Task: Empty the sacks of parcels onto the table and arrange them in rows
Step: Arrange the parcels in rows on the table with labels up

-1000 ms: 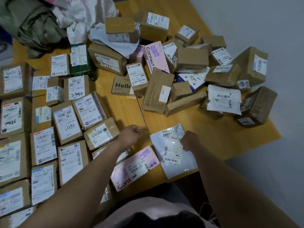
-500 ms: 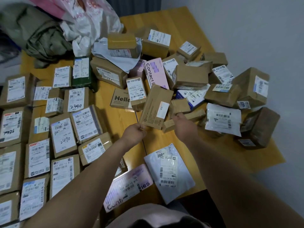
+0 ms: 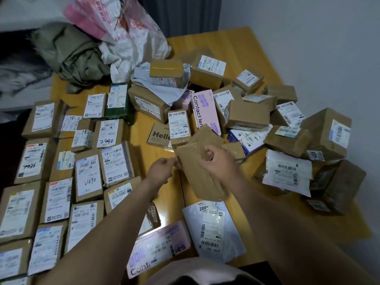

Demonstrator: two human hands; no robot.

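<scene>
A long brown cardboard parcel (image 3: 200,171) is lifted off the wooden table (image 3: 226,44) at the centre, its plain side toward me. My right hand (image 3: 218,163) grips its upper right part with curled fingers. My left hand (image 3: 162,170) pinches its left edge. Labelled brown boxes lie in rows (image 3: 61,171) on the left half of the table. A loose heap of parcels (image 3: 257,112) covers the right and far side. A white mailer bag (image 3: 213,229) and a pink contact lens box (image 3: 158,249) lie near the front edge.
Emptied sacks, a pink-and-white plastic one (image 3: 123,31) and an olive green one (image 3: 70,54), are crumpled at the table's far left corner. A grey wall (image 3: 318,48) runs along the right side. Bare wood shows between the rows and the heap.
Both hands left the white mailer at the front edge, reached to the heap, and now hold a long brown parcel lifted clear of it. The camera has tilted up.
</scene>
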